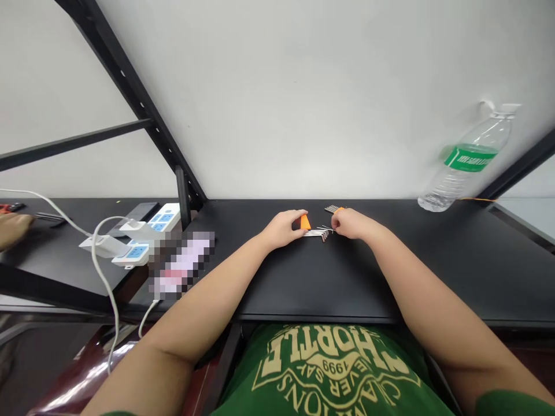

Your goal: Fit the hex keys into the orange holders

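Note:
My left hand [285, 229] is closed around an orange holder [305, 223] over the black tabletop. Several silver hex keys [316, 233] stick out of that holder to the right, their bent ends close together. My right hand [347, 223] is pinched just to the right of these ends, its fingertips on a thin hex key [327, 228]. Just beyond the right hand, a second set of hex keys [332, 208] in an orange holder lies on the table, partly covered by the fingers.
A clear water bottle [470, 159] with a green label stands at the back right. To the left are a white power strip [165, 218] with chargers, a blurred-out phone [184, 263] and cables. Black metal posts [147, 110] frame the table. Another person's hand [15, 229] shows far left.

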The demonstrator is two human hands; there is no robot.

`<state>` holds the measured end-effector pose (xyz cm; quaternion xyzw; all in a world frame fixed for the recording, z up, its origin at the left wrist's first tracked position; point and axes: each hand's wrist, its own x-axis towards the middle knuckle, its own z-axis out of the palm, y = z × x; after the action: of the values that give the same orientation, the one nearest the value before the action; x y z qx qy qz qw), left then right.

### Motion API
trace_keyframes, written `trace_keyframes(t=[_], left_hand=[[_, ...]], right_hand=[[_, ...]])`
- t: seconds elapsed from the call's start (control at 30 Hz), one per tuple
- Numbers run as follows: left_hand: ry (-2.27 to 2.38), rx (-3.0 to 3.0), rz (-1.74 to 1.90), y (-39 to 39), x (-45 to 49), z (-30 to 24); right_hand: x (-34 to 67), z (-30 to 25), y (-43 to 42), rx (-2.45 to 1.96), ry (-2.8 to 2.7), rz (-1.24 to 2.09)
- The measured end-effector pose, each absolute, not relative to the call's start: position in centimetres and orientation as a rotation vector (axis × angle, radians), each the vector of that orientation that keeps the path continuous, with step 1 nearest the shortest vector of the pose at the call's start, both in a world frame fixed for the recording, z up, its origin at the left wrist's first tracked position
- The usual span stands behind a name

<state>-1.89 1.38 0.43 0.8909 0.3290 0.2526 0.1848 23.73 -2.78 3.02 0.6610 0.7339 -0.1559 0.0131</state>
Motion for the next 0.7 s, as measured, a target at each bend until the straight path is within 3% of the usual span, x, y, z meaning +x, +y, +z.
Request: trace_keyframes(t=[0.43,0.7], left_hand=[[0.909,2.493,0.73,1.7,-1.9,0.1],[0.926,2.486,0.709,1.5,-1.8,0.3]], right_hand=[[22.6,3.1,-3.1,1.99,2.313,-0.218],[23.8,2.6,-2.3,2.097,2.4,-0.446]])
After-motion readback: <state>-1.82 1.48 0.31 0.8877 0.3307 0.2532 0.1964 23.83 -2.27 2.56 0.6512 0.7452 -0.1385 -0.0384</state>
